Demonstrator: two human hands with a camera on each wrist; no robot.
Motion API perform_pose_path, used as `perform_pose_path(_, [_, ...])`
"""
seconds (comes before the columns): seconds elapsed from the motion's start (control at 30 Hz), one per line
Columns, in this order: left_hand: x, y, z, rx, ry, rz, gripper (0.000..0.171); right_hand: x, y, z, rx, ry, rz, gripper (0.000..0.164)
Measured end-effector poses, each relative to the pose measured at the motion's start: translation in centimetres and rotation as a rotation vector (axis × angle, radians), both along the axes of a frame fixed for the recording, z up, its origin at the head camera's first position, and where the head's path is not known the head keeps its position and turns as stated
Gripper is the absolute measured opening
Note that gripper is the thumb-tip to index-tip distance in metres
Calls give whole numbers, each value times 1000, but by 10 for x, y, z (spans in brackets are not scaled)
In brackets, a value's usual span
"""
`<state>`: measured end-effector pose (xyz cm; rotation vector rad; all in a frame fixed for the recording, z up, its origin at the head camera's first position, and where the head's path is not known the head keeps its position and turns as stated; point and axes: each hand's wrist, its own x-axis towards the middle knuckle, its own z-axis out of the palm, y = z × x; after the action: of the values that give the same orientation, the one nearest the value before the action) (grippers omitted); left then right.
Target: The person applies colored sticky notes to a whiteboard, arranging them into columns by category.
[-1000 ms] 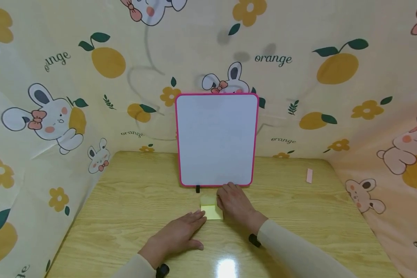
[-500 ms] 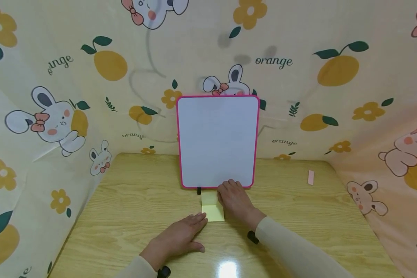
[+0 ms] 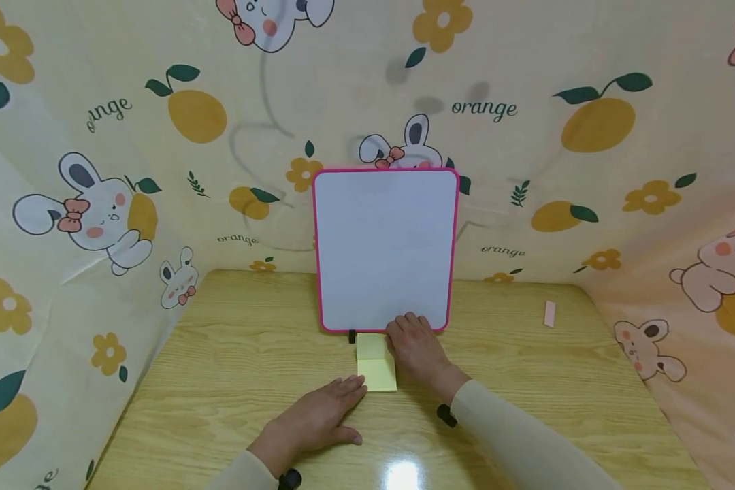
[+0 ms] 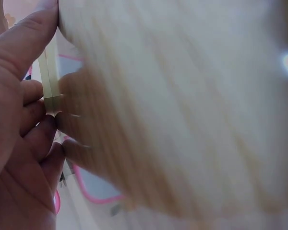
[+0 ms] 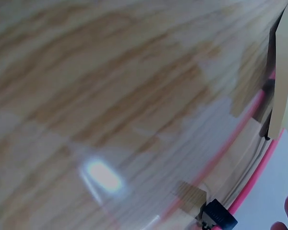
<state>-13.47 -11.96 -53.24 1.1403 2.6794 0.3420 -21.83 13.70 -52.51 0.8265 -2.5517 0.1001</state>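
R hand (image 3: 418,348): grip narrow, fingers bent, at upper R edge of yellow note (image 3: 377,376), w/ fingertips up by bottom rim of whiteboard (image 3: 384,248). Can't tell if it's pinching the paper, as the thumb side is hidden; R wrist cam only gets a bit of fingertip at its edge. L hand (image 3: 318,412): grip wide, fingers straight & side by side, thumb spread apart; fingertips touch lower L edge of note.

Note sits btwn both hands on wood-grain desk (image 3: 251,333), just in front of board; a crosswise line splits it, upper part a bit duller & reaching up to the rim. Small black piece (image 3: 352,336) at board's bottom edge, just L of note. Board has pink frame, stands upright or nearly so at back of desk.

Both arms in long pale sleeves (image 3: 520,432), w/ a dark item (image 3: 446,415) under R wrist & another at L. Pink slip (image 3: 549,314) lies near desk's far R corner, well apart from hands. Bright glare on desk nearest the person. Bkgd: cream fabric (image 3: 343,75) w/ rabbits, flowers, oranges & "orange" lettering, behind & on both sides.
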Motion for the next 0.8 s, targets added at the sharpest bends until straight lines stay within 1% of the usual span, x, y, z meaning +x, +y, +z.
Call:
perform_pose_path(0.2, [0, 0, 1, 3, -2, -2, 83, -3, 0, 0, -9, 25, -7, 14])
perform_pose_path(0.6, [0, -1, 2, 1, 5, -17, 83, -8, 1, 2, -36, -32, -37, 11])
perform_pose_path(0.67, [0, 0, 2, 2, -2, -15, 83, -8, 2, 3, -40, -29, -41, 11])
perform_pose_path(0.8, [-1, 0, 1, -4, -6, -13, 83, -9, 2, 3, -54, 6, -39, 12])
